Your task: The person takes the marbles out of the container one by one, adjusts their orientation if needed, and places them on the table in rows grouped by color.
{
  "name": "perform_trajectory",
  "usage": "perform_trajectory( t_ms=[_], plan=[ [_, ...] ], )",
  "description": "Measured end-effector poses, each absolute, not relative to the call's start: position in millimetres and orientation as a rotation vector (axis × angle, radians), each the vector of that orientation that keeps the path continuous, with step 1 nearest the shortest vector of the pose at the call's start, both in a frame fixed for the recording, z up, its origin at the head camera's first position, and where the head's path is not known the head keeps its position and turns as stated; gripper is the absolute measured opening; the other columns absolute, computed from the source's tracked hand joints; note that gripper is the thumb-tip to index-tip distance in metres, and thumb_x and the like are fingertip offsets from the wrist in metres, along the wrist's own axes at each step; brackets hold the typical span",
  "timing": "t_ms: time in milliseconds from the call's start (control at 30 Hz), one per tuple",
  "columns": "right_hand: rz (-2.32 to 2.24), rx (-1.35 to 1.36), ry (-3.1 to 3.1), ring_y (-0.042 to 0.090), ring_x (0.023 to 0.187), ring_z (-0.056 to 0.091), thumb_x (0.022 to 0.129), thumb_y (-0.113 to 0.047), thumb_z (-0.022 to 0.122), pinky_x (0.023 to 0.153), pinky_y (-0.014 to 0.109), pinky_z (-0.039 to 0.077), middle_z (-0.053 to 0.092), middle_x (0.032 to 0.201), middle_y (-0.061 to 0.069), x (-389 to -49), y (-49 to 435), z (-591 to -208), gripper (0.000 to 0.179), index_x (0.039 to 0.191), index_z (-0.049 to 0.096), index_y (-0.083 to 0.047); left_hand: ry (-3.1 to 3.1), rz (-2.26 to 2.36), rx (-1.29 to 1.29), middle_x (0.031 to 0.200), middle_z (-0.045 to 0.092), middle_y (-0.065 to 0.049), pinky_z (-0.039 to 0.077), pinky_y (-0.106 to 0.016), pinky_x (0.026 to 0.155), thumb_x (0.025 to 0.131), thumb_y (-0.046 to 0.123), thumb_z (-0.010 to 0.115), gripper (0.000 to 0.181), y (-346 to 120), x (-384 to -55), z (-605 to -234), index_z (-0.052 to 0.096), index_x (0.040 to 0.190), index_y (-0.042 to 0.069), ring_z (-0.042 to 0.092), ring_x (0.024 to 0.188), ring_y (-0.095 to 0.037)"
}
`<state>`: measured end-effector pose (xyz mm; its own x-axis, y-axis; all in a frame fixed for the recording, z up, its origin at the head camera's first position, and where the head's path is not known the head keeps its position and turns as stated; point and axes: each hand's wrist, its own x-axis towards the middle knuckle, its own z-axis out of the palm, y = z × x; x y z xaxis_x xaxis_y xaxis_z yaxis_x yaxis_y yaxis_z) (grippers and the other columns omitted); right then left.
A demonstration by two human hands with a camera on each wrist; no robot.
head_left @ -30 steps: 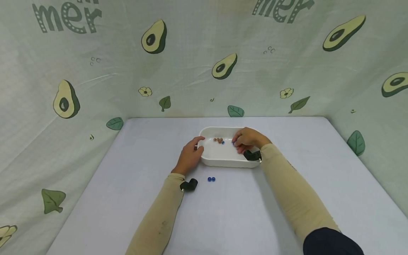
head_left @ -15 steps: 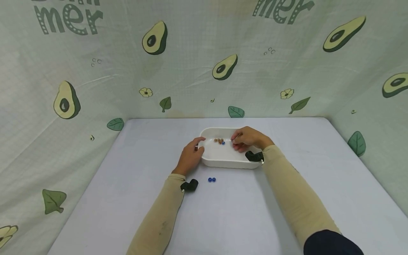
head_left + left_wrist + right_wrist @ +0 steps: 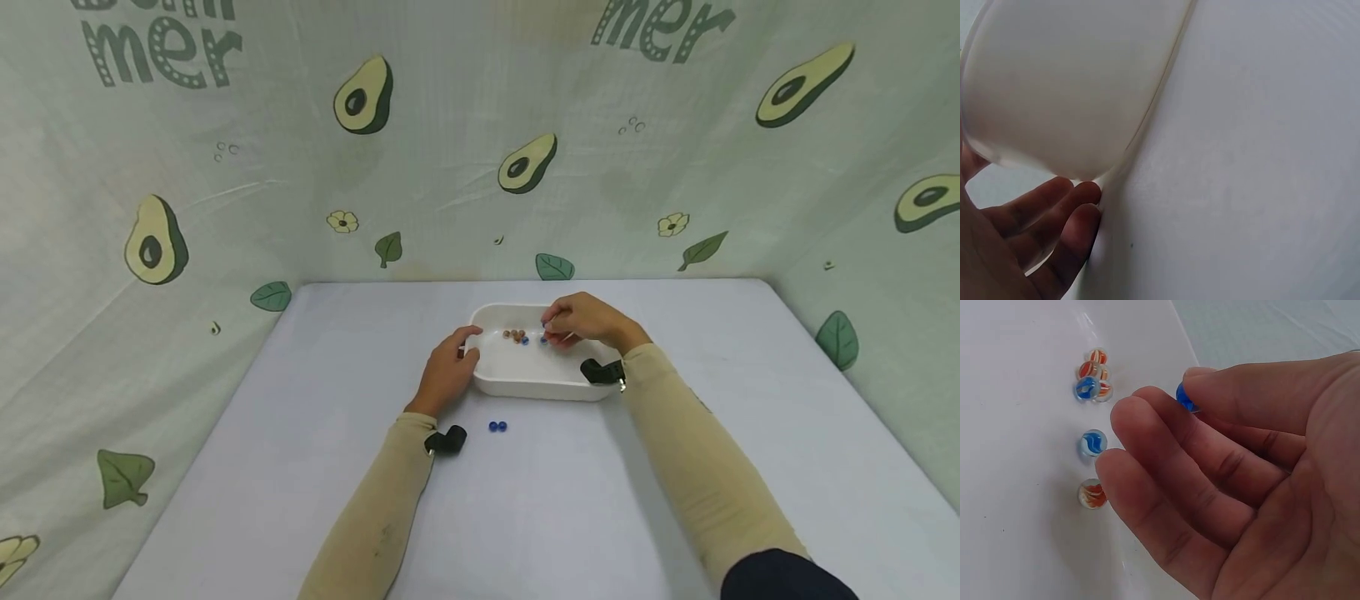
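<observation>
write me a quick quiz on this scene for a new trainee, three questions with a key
1. True or false: the two loose marbles outside the white tray are orange.

2. What colour is the pinched marble in the right hand?
a) orange
b) blue
c) green

3. Which part of the tray does the left hand touch?

Key:
1. False; both are blue.
2. b
3. Its left end.
</observation>
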<state>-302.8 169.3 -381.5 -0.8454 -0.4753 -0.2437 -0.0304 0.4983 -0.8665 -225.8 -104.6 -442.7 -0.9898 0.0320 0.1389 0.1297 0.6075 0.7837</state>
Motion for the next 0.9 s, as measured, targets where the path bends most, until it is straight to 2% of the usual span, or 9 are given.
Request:
perform_trajectory(
  t_ms=[133, 200, 367, 467, 733, 900],
  plan=[
    [-1.332, -0.424, 2.306, 0.029, 0.091, 0.068, 0.097, -0.013, 0.064, 0.081, 0.041, 0.056, 0.069, 0.102, 0.018, -301, 171, -378, 0.035, 0.123, 0.060, 0.009, -2.703, -1.323, -0.142, 0.112, 0.059, -0.005, 0.046, -0.042, 0.082, 0.096, 0.024, 0.052, 0.039, -104, -225, -444, 0.061, 0.134, 0.022, 0.054, 0.096, -0.022],
    [-1.351, -0.431, 2.300, 0.033, 0.094, 0.068, 0.099, -0.013, 0.062, 0.084, 0.044, 0.055, 0.068, 0.105, 0.023, -297, 171, -373, 0.034, 0.123, 0.059, 0.010, -2.699, -1.316, -0.144, 0.110, 0.059, -0.005, 0.046, -0.041, 0.082, 0.096, 0.024, 0.053, 0.038, -104, -225, -445, 0.061, 0.133, 0.022, 0.054, 0.095, -0.022],
    [-1.387, -0.446, 2.311, 0.036, 0.095, 0.068, 0.100, -0.016, 0.060, 0.085, 0.044, 0.055, 0.065, 0.111, 0.029, -295, 176, -368, 0.034, 0.123, 0.058, 0.010, -2.699, -1.313, -0.142, 0.111, 0.059, -0.005, 0.046, -0.041, 0.083, 0.096, 0.024, 0.053, 0.037, -104, -225, -444, 0.061, 0.132, 0.022, 0.055, 0.096, -0.022],
    [-1.402, -0.448, 2.333, 0.034, 0.095, 0.069, 0.101, -0.019, 0.060, 0.082, 0.041, 0.056, 0.066, 0.111, 0.028, -294, 178, -370, 0.036, 0.123, 0.059, 0.009, -2.700, -1.313, -0.143, 0.112, 0.059, -0.006, 0.047, -0.042, 0.084, 0.096, 0.024, 0.052, 0.038, -104, -225, -443, 0.061, 0.132, 0.022, 0.055, 0.098, -0.022],
    [-1.489, -0.416, 2.348, 0.040, 0.103, 0.066, 0.101, -0.019, 0.060, 0.083, 0.037, 0.056, 0.065, 0.113, 0.028, -282, 184, -365, 0.037, 0.124, 0.058, 0.009, -2.702, -1.314, -0.114, 0.112, 0.059, -0.005, 0.046, -0.043, 0.084, 0.096, 0.025, 0.053, 0.038, -104, -225, -444, 0.061, 0.133, 0.023, 0.054, 0.097, -0.023],
    [-1.583, -0.404, 2.347, 0.044, 0.104, 0.064, 0.100, -0.016, 0.060, 0.083, 0.039, 0.056, 0.066, 0.111, 0.027, -274, 187, -365, 0.033, 0.121, 0.059, 0.009, -2.701, -1.317, -0.131, 0.111, 0.058, -0.006, 0.046, -0.043, 0.084, 0.096, 0.025, 0.053, 0.038, -105, -224, -445, 0.061, 0.133, 0.023, 0.054, 0.097, -0.022]
  ],
)
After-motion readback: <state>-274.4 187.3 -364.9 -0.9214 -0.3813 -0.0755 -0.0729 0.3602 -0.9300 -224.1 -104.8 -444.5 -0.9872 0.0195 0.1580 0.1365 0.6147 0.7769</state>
